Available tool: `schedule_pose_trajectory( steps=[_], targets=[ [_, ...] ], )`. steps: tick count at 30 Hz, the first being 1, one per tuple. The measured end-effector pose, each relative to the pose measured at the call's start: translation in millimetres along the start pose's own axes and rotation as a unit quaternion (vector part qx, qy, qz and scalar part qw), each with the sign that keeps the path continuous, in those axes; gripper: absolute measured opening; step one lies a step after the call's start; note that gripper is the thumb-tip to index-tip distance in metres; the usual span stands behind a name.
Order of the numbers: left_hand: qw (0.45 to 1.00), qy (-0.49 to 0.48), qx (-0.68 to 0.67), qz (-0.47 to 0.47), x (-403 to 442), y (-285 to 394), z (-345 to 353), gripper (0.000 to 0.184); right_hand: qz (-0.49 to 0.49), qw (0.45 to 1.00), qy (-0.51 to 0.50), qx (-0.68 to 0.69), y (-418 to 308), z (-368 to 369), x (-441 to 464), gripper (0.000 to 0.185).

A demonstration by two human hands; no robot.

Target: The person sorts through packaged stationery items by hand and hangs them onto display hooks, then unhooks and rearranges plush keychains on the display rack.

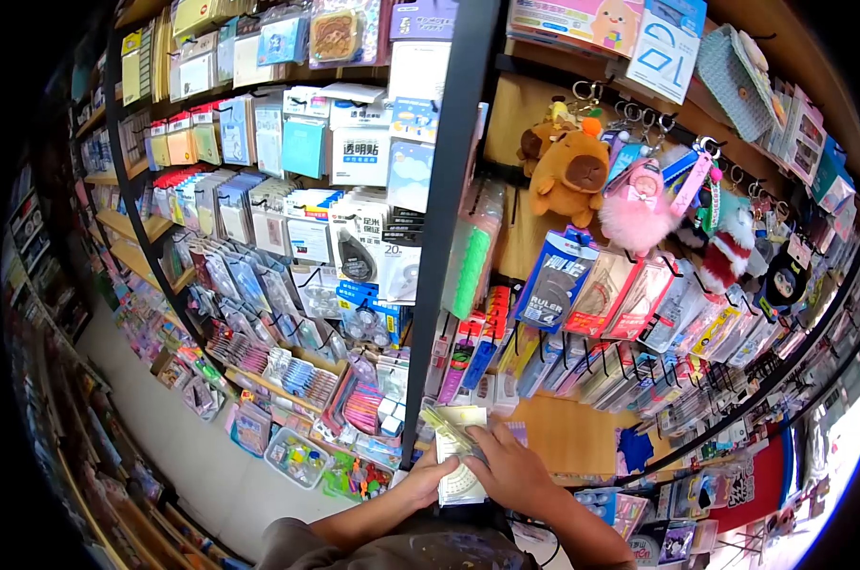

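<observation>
In front of my body, low in the head view, both hands are on a flat pack with a white protractor (pixel 460 484) showing in it. My left hand (pixel 424 486) grips its left edge, with the thumb on the front. My right hand (pixel 508 467) is closed over the upper right part, its fingers bent across the face. At the top of the bundle, pale yellow-green pieces (pixel 441 418) stick out; whether they belong to the same pack I cannot tell. Closest on the rack are a blue ruler set (pixel 555 285) and red-edged ruler packs (pixel 596 296).
A black rack post (pixel 446 190) stands between two hook displays. Capybara plush (pixel 570 176) and pink fluffy keychains (pixel 639 211) hang at right. Below them is a wooden shelf board (pixel 567 437). Plastic bins (pixel 297 458) stand on the aisle floor (pixel 145 389) at left.
</observation>
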State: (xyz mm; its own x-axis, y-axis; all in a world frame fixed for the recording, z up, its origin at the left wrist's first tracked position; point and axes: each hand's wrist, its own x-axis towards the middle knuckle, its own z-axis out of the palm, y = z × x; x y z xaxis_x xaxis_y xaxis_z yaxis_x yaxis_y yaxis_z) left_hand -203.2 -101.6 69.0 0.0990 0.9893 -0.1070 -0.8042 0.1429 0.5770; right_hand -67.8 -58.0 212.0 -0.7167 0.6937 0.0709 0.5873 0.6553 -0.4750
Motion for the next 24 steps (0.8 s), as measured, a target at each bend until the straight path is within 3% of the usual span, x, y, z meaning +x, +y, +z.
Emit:
schedule_pose_trajectory(
  steps=[5,8,12,15,21,24],
  targets=[
    [0.993,0.081,-0.061,-0.058,-1.5,6.5,-6.8,0.04,0.033,0.997,0.056,0.029,1.3,24.6,9.5,0.038],
    [0.993,0.073,-0.09,-0.015,-4.4,16.3,2.2,0.041,0.002,0.988,0.09,0.128,17.0,24.5,17.0,0.033],
    [0.991,0.081,-0.095,0.051,-6.7,15.2,4.2,0.046,0.053,0.984,0.075,0.15,17.1,24.6,13.6,0.034],
    [0.994,0.082,-0.043,0.056,-9.8,15.3,7.0,0.046,0.023,0.978,0.06,0.201,17.1,27.9,10.6,0.033],
    [0.994,0.085,-0.063,0.024,-10.6,8.2,2.9,0.045,0.044,0.927,-0.027,0.371,43.6,34.4,8.0,0.033],
    [0.994,0.067,-0.088,0.007,-8.1,3.1,0.5,0.047,0.047,0.919,-0.032,0.391,47.4,30.8,4.7,0.032]
  ],
)
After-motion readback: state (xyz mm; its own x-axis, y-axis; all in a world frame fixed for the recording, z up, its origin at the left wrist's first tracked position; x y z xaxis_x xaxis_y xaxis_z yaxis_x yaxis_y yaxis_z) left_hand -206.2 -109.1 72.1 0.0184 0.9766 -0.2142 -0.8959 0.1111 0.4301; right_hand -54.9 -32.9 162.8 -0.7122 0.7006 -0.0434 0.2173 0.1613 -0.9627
